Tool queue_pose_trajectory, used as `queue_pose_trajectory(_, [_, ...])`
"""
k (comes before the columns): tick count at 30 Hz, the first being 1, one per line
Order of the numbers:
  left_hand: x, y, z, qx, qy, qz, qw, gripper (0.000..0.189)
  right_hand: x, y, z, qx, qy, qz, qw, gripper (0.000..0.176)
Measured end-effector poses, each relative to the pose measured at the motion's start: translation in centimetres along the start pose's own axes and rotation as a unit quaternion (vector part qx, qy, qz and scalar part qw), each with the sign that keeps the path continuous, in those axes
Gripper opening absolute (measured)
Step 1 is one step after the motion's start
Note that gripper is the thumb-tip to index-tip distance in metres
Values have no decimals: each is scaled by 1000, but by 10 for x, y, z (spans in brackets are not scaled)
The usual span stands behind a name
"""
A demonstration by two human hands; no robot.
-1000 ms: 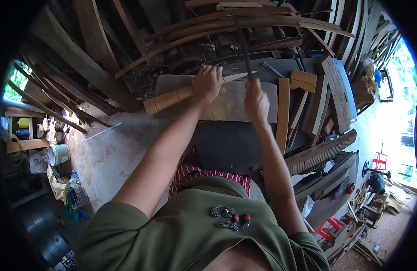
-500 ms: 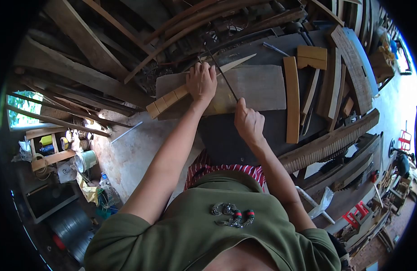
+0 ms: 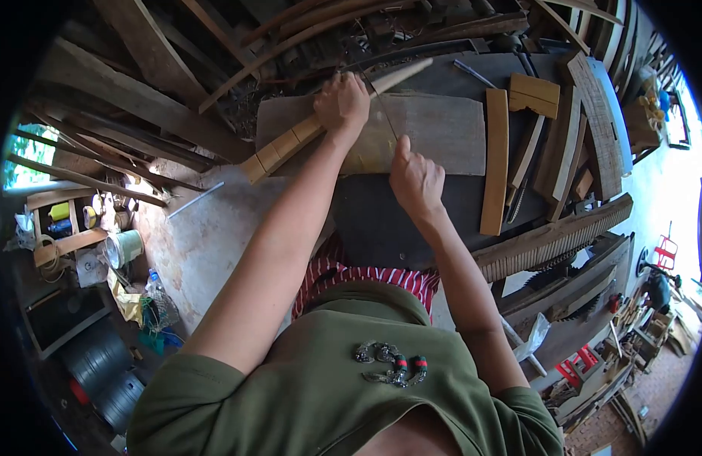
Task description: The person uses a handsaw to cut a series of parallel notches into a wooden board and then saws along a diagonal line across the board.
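My left hand (image 3: 342, 102) is wrapped round a long, tapering wooden strip (image 3: 284, 149) that lies slantwise over a flat board (image 3: 434, 133). Dark cross lines mark the strip's lower left part, and its thin end points to the upper right. My right hand (image 3: 417, 178) is closed at the near end of a thin, dark tool (image 3: 386, 114), whose handle is hidden in the fist. The tool runs up and left from this hand, crossing the strip just right of my left hand. Its exact kind cannot be told.
Right of the board lie a curved wooden piece (image 3: 494, 163), a notched block (image 3: 534, 96) and a pen (image 3: 474, 74). A ridged beam (image 3: 556, 240) runs along the right edge. Long timbers (image 3: 123, 102) fill the upper left. A bucket (image 3: 124, 248) stands on the floor.
The thin tool has shifted slightly, and my right hand has moved a little left relative to the board. The strip is still held under my left hand. The whole view has shifted a little.
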State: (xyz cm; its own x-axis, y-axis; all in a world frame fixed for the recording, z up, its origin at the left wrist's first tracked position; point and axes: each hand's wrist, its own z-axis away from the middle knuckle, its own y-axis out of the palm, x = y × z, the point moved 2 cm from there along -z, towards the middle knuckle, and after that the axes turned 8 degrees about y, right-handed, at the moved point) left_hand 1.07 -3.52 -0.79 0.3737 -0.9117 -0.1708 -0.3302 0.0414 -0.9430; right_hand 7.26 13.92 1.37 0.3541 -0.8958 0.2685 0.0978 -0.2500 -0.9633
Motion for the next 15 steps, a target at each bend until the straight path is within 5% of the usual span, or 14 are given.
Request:
queue_pose_trajectory(4, [0, -10, -8, 52, -38, 16, 998, 31, -12, 3, -14, -6, -4, -5, 1000, 18])
queue_pose_trajectory(8, [7, 8, 6, -47, 37, 8, 998, 30, -12, -3, 11, 2, -28, -6, 1000, 17])
queue_pose_trajectory(11, [5, 6, 6, -23, 27, -7, 999, 32, -13, -4, 13, 56, 6, 7, 998, 13])
queue_pose_trajectory(15, [3, 6, 6, -46, 46, 0, 998, 33, 7, 16, -36, -13, -12, -14, 1000, 10])
